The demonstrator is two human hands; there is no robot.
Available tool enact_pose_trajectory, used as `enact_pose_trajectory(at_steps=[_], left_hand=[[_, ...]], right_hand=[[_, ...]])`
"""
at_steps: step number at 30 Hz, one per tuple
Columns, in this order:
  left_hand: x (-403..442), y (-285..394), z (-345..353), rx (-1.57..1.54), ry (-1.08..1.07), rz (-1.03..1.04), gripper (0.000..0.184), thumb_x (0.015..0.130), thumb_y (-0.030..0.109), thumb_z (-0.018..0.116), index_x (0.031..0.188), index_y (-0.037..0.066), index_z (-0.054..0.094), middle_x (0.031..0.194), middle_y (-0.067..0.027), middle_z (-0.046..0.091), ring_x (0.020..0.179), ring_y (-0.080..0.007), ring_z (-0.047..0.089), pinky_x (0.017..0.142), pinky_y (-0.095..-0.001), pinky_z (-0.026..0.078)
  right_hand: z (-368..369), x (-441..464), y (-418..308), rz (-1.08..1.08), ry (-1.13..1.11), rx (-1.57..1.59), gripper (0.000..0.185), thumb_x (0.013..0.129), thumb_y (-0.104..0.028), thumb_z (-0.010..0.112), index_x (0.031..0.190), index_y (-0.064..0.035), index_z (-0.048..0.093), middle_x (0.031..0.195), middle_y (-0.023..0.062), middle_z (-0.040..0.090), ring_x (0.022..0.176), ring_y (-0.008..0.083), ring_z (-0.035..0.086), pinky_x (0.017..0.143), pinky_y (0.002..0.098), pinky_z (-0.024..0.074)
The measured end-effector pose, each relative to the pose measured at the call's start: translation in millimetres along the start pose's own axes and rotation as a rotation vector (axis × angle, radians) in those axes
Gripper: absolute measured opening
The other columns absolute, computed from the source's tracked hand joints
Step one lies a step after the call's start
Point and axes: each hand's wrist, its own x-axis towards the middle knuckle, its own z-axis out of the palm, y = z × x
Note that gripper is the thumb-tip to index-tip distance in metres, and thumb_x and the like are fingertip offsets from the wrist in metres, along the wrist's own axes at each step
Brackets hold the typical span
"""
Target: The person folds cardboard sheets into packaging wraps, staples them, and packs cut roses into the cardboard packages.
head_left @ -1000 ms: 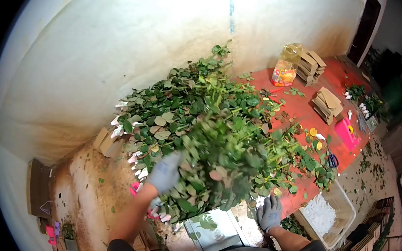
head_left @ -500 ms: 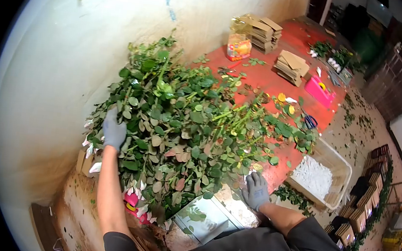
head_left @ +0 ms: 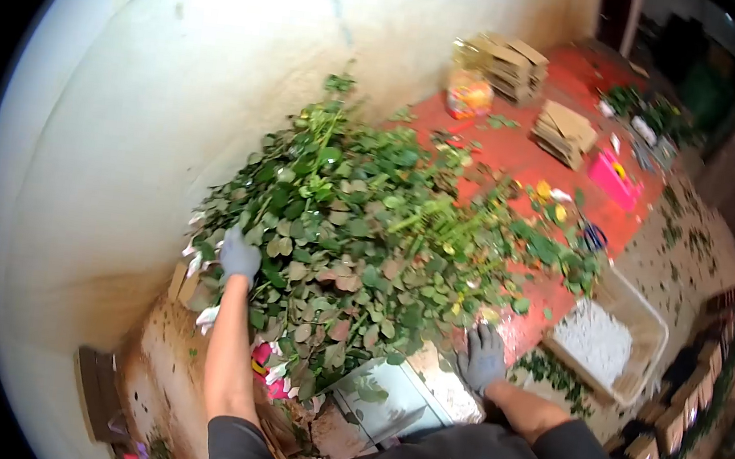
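Observation:
A large heap of leafy rose stems (head_left: 359, 229) covers the near end of a red table (head_left: 517, 169). White-wrapped flower heads (head_left: 208, 318) stick out along its left and front sides. My left hand (head_left: 240, 258), in a grey glove, reaches into the left side of the heap. Leaves and the back of the hand hide its fingertips, so a hold on any stem cannot be made out. My right hand (head_left: 484, 360), gloved too, lies with fingers stretched out at the table's near edge, holding nothing. Just left of it stands a pale box-like surface (head_left: 390, 398).
A crate (head_left: 633, 343) of white pieces stands right of the table. Farther back are scissors (head_left: 594, 236), a pink box (head_left: 615, 179), cardboard stacks (head_left: 564, 134) and an orange-and-yellow bag (head_left: 469, 92). A wall (head_left: 155, 118) borders the left. Leaves litter the floor (head_left: 680, 236).
The whole view has shifted, so the scene sits farther right and is more blurred. Both hands keep about the same places, left at the heap and right at the table edge.

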Motion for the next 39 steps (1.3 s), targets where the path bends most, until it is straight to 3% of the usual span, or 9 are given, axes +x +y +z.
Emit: enact_pose_trajectory(at_steps=[6,11,16,19,22,25,28,32,39], left_hand=[[-67.0,88.4,-6.3,-0.141,-0.186,0.462,0.056,0.071,-0.001,0.064,0.126,0.004,0.065,0.116,-0.0204,0.062,0.112,-0.0415,0.059,0.098,-0.0460,0.050],[-88.4,54.8,20.6,-0.158,-0.243,0.430,0.057,0.070,-0.003,0.062,0.127,0.002,0.061,0.116,-0.0195,0.057,0.110,-0.0416,0.058,0.096,-0.0459,0.050],[-46.4,36.4,-16.8,-0.171,0.070,0.478,0.053,0.070,-0.001,0.066,0.123,0.002,0.063,0.106,-0.0209,0.059,0.102,-0.0421,0.059,0.090,-0.0476,0.049],[-32.9,48.7,-41.6,-0.196,0.058,0.471,0.057,0.067,-0.003,0.068,0.123,0.005,0.064,0.108,-0.0182,0.058,0.104,-0.0404,0.058,0.090,-0.0474,0.048],[-30.6,36.3,-17.9,-0.150,-0.180,0.454,0.059,0.074,0.003,0.069,0.132,0.007,0.060,0.124,-0.0201,0.060,0.117,-0.0413,0.057,0.099,-0.0477,0.047],[-23.9,13.7,36.9,-0.055,-0.527,0.195,0.070,0.086,0.018,0.067,0.151,0.004,0.044,0.157,-0.0257,0.042,0.142,-0.0409,0.045,0.117,-0.0460,0.039],[1.1,22.4,13.7,-0.105,-0.403,-0.060,0.064,0.085,0.018,0.064,0.145,0.000,0.049,0.144,-0.0280,0.053,0.132,-0.0427,0.052,0.110,-0.0480,0.044],[46.8,-20.0,22.7,-0.200,-0.168,-0.167,0.048,0.084,0.016,0.062,0.128,-0.004,0.061,0.119,-0.0284,0.065,0.115,-0.0455,0.060,0.102,-0.0493,0.048],[34.7,1.6,-15.6,0.192,-0.340,-0.014,0.032,0.087,0.024,0.063,0.103,-0.002,0.075,0.112,-0.0269,0.071,0.105,-0.0416,0.070,0.093,-0.0460,0.056]], right_hand=[[-3.5,0.5,-4.1,-0.040,0.025,0.025,0.061,0.088,-0.030,0.064,0.138,0.0022,0.047,0.144,0.0292,0.041,0.138,0.0508,0.035,0.116,0.0598,0.0286],[-0.7,0.9,-3.3,-0.040,0.030,0.019,0.061,0.088,-0.029,0.064,0.137,0.0027,0.048,0.145,0.0297,0.041,0.139,0.0514,0.035,0.116,0.0611,0.0273],[2.0,0.7,-2.1,-0.041,0.032,0.012,0.062,0.087,-0.029,0.065,0.138,0.0029,0.048,0.145,0.0297,0.042,0.140,0.0515,0.034,0.115,0.0622,0.0274],[-3.1,3.1,-7.0,-0.032,0.030,0.014,0.058,0.087,-0.027,0.065,0.136,-0.0004,0.047,0.144,0.0277,0.041,0.137,0.0508,0.035,0.113,0.0616,0.0286],[-3.9,5.1,-10.7,-0.021,0.030,0.007,0.056,0.088,-0.026,0.065,0.136,-0.0038,0.046,0.145,0.0262,0.040,0.136,0.0501,0.036,0.113,0.0603,0.0292],[-3.9,3.2,-8.9,-0.025,0.019,-0.032,0.060,0.087,-0.028,0.066,0.137,-0.0020,0.047,0.144,0.0269,0.040,0.136,0.0504,0.036,0.114,0.0603,0.0295],[-0.9,2.8,-5.7,-0.035,0.031,-0.065,0.063,0.085,-0.029,0.067,0.138,-0.0006,0.048,0.142,0.0265,0.042,0.136,0.0503,0.038,0.114,0.0602,0.0305],[-2.0,4.5,-6.6,-0.028,0.029,-0.059,0.063,0.085,-0.030,0.067,0.138,-0.0017,0.048,0.142,0.0262,0.042,0.136,0.0499,0.038,0.113,0.0598,0.0318],[-5.0,3.0,-8.1,-0.026,0.015,-0.041,0.061,0.089,-0.031,0.065,0.139,-0.0021,0.045,0.144,0.0254,0.041,0.136,0.0497,0.037,0.114,0.0593,0.0310]])
